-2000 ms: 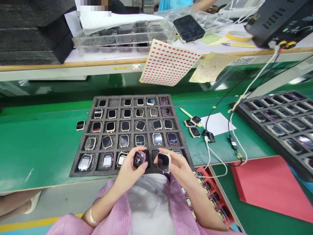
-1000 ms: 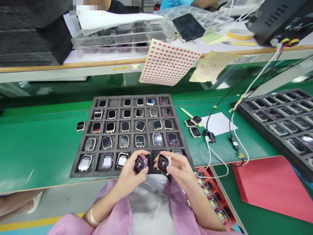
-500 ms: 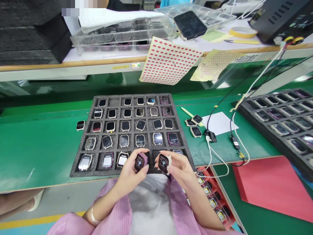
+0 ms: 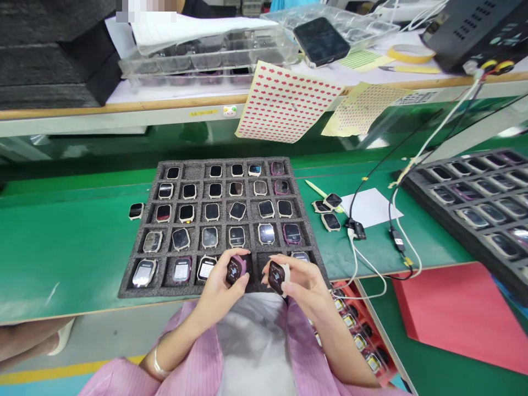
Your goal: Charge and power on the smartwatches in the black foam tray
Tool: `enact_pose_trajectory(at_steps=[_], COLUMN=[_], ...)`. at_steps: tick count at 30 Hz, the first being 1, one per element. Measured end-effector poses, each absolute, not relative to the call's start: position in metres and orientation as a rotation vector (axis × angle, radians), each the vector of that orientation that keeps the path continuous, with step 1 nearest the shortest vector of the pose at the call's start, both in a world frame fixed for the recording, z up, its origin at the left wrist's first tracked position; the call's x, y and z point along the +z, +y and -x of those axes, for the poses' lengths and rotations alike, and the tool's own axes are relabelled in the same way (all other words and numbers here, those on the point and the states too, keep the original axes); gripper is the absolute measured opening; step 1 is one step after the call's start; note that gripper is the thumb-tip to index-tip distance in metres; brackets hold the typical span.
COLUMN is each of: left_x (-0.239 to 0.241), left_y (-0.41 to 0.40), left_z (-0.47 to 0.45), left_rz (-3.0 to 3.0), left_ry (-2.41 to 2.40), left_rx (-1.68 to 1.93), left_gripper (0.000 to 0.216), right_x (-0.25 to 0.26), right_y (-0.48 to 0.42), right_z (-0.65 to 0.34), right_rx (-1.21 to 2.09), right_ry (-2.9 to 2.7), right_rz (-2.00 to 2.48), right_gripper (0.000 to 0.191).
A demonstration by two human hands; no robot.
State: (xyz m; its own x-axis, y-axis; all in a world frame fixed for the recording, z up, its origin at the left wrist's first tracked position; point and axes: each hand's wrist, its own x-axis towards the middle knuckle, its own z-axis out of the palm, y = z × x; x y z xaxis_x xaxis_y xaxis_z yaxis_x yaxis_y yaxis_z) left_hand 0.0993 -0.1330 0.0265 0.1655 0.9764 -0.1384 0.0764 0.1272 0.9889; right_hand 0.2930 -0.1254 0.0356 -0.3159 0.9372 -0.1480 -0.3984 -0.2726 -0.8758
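Between thumb and fingers, my left hand (image 4: 226,286) grips a purple smartwatch body (image 4: 236,270) without a strap. A pale-cased smartwatch body (image 4: 278,276) is pinched in my right hand (image 4: 303,283). Both dark screens are lit with a small graphic and face up toward me. The hands are side by side over the front row of a grey foam tray (image 4: 193,168). Watch bodies in pale and purple cases lie in most of its compartments, one of them a watch with a white lit screen (image 4: 207,268) beside my left hand.
One watch (image 4: 136,211) lies left of the tray. To the right are several loose watches (image 4: 330,221), a green pen (image 4: 315,190), white paper (image 4: 373,208) and cables (image 4: 355,258). A second foam tray (image 4: 424,190) and a red folder (image 4: 462,313) are farther right. A shelf edge (image 4: 165,114) crosses behind.
The purple watch in my left hand has tilted slightly, with the fingers shifting a little. My right hand and its watch have barely moved.
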Motion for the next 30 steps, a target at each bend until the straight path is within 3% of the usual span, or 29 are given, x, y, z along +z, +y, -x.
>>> enact_pose_trajectory(at_steps=[8, 14, 20, 30], left_x=[0.033, 0.025, 0.025, 0.026], left_y=[-0.136, -0.133, -0.13, -0.132], left_z=[-0.099, -0.099, -0.092, -0.091], left_rz=[-1.21, -1.009, -0.959, -0.914], left_ry=[1.188, 1.034, 0.919, 0.91], left_rx=[0.935, 0.919, 0.933, 0.922], left_gripper=[0.035, 0.055, 0.042, 0.041], right_x=[0.043, 0.039, 0.028, 0.028], right_y=[-0.127, -0.124, -0.125, -0.127], right_z=[-0.294, -0.296, -0.3, -0.296], right_rx=[1.792, 1.902, 1.854, 1.783], right_ry=[-0.965, -0.896, -0.885, -0.961], right_rz=[0.866, 0.911, 0.904, 0.936], right_gripper=[0.035, 0.043, 0.049, 0.047])
